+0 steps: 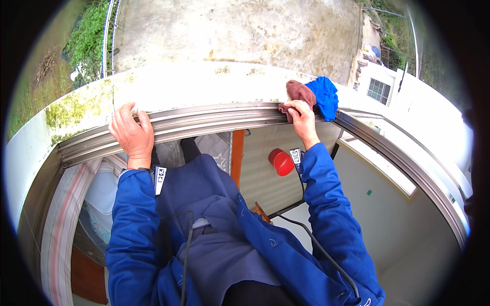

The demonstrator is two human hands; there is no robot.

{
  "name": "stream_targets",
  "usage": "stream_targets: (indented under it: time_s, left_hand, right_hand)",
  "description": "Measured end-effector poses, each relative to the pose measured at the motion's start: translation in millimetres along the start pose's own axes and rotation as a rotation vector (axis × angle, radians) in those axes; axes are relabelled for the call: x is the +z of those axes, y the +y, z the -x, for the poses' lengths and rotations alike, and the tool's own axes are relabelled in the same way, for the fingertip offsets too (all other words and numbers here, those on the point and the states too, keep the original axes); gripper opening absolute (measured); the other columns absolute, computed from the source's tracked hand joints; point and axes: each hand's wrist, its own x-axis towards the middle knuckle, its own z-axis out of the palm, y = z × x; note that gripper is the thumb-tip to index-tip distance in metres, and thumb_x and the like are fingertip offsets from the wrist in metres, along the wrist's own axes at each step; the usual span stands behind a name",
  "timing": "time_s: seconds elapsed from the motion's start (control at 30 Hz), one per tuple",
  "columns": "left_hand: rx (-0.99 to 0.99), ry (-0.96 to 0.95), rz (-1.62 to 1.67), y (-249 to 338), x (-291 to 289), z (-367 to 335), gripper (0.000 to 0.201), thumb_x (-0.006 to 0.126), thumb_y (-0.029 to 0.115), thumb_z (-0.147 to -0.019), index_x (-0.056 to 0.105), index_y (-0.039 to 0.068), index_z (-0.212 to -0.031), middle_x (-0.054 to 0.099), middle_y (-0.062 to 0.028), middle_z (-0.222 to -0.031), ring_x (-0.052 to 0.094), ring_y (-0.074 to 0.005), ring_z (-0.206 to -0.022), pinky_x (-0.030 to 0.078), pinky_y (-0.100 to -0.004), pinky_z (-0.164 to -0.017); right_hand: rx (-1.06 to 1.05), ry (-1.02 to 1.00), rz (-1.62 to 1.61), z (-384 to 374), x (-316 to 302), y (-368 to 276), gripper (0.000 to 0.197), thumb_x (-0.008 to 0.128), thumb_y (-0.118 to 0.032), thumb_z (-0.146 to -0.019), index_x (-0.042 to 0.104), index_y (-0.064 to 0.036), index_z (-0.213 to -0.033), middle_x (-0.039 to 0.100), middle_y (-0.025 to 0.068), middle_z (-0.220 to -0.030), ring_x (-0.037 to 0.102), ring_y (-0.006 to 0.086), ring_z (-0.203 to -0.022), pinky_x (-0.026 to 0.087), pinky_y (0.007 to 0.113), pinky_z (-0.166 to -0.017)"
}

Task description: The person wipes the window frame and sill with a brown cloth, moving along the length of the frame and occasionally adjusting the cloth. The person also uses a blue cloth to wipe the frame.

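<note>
My left hand [131, 131] rests on the grooved metal window track [204, 118], its fingers laid over toward the outer ledge and the thumb apart. My right hand [302, 122] is closed on a brown cloth [302, 93], pressed down at the right part of the track. A crumpled blue cloth [323, 97] lies right against the brown one, touching it. From this view I cannot tell whether the two cloths are joined. Both my forearms wear blue sleeves, with a small device strapped at each wrist.
Outside the track runs a white, moss-stained ledge [173, 86], with a concrete yard [229, 35] far below. A sliding window frame [408, 158] stands at the right. Inside are a red bucket [281, 162] on the floor and a striped curtain [64, 224] at the left.
</note>
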Motion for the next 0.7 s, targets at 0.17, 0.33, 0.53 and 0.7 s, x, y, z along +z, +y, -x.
stream_targets:
  time_s: [0.17, 0.33, 0.53, 0.7]
  left_hand:
    - [0.032, 0.040, -0.018, 1, 0, -1, 0.025, 0.060, 0.015, -0.081, 0.056, 0.009, -0.105, 0.058, -0.0072, -0.099, 0.053, -0.0265, -0.097, 0.035, -0.0395, -0.093]
    - [0.031, 0.045, -0.022, 1, -1, -1, 0.024, 0.060, 0.015, -0.082, 0.056, 0.009, -0.105, 0.058, -0.0066, -0.099, 0.054, -0.0263, -0.098, 0.036, -0.0390, -0.093]
    - [0.031, 0.021, -0.028, 0, -1, -1, 0.027, 0.062, 0.013, -0.080, 0.054, 0.010, -0.106, 0.057, -0.0060, -0.102, 0.052, -0.0256, -0.101, 0.036, -0.0392, -0.093]
    - [0.035, 0.028, -0.029, 1, 0, 0, 0.026, 0.061, 0.013, -0.080, 0.055, 0.010, -0.105, 0.057, -0.0058, -0.101, 0.053, -0.0256, -0.100, 0.036, -0.0390, -0.092]
  right_hand:
    - [0.022, -0.023, 0.159, 2, 6, -1, 0.029, 0.070, -0.003, -0.071, 0.063, -0.0064, -0.100, 0.064, 0.0092, -0.090, 0.059, 0.0286, -0.087, 0.047, 0.035, -0.081]
    - [0.076, -0.087, -0.013, 3, 2, -1, 0.018, 0.067, 0.003, -0.071, 0.067, -0.0059, -0.087, 0.064, 0.0069, -0.088, 0.058, 0.0245, -0.083, 0.048, 0.033, -0.077]
    - [0.019, 0.039, 0.207, 6, 10, -7, 0.018, 0.066, 0.004, -0.070, 0.065, -0.0066, -0.084, 0.061, 0.0055, -0.079, 0.057, 0.0252, -0.080, 0.047, 0.033, -0.074]
    - [-0.048, -0.104, 0.361, 11, 10, -10, 0.017, 0.066, -0.003, -0.073, 0.067, -0.0111, -0.088, 0.059, 0.0033, -0.083, 0.053, 0.0248, -0.082, 0.043, 0.036, -0.072]
